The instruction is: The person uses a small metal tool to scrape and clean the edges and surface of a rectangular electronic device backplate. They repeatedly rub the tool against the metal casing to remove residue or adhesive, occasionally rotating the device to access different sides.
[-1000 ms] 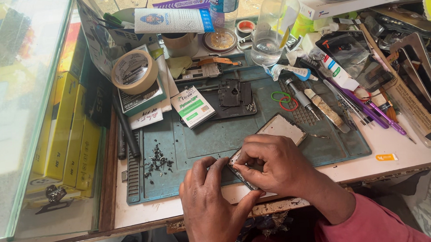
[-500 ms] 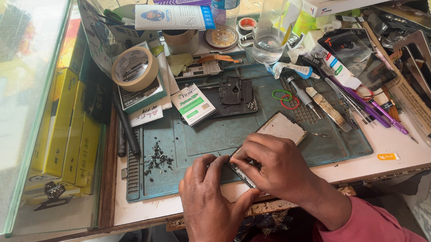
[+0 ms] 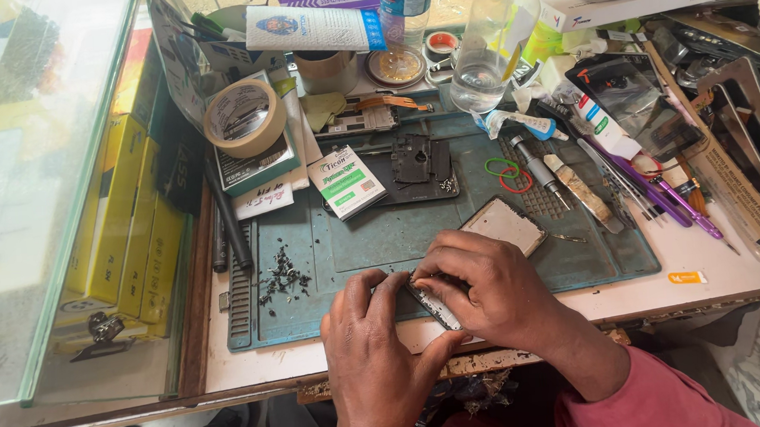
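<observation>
Clamping a phone [image 3: 437, 304], both hands [image 3: 379, 361] [image 3: 488, 290] grip it; loose screws [image 3: 281, 278] left, tweezers [image 3: 608, 180] right.

Two bare hands show at the bottom of the head view. The left hand [image 3: 375, 361] wears no glove, ring or watch; its wrist and the short stretch of forearm below it are uncovered down to the picture's edge. The right hand [image 3: 497, 290] is likewise ungloved, with no ring or band visible, and its forearm is bare for some way up from the wrist. Above that a sleeve [image 3: 658, 398] begins: a soft, plain pinkish-red fabric, loose on the arm, creased, with no print or cuff button showing.
</observation>
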